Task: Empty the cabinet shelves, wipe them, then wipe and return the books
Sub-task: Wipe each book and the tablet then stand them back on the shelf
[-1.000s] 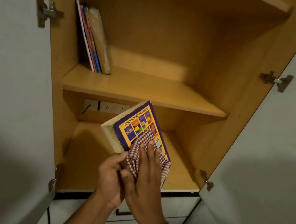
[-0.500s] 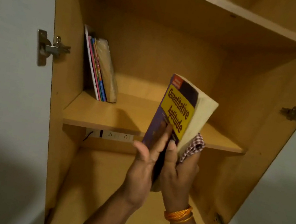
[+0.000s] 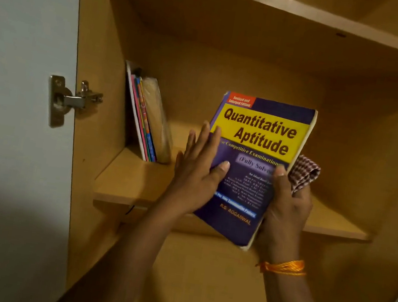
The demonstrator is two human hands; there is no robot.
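A thick purple and yellow book (image 3: 259,139) titled "Quantitative Aptitude" is held upright, front cover facing me, in front of the middle shelf (image 3: 131,184) of the wooden cabinet. My right hand (image 3: 287,210) grips the book's right edge, with a red-checked cloth (image 3: 304,171) bunched in the same hand behind it. My left hand (image 3: 196,176) lies against the spine side with straight fingers, its thumb resting on the cover. Several thin books (image 3: 149,120) lean against the cabinet's left wall on that shelf.
The white left door (image 3: 18,72) stands open on a metal hinge (image 3: 68,101). A lower shelf (image 3: 199,280) lies under my arms and an upper shelf board (image 3: 266,3) runs overhead. The middle shelf's right part shows bare wood.
The book was flipped from back cover to front cover and lifted from the lower shelf level up to the middle shelf. The cloth went from wiping the cover to behind the book.
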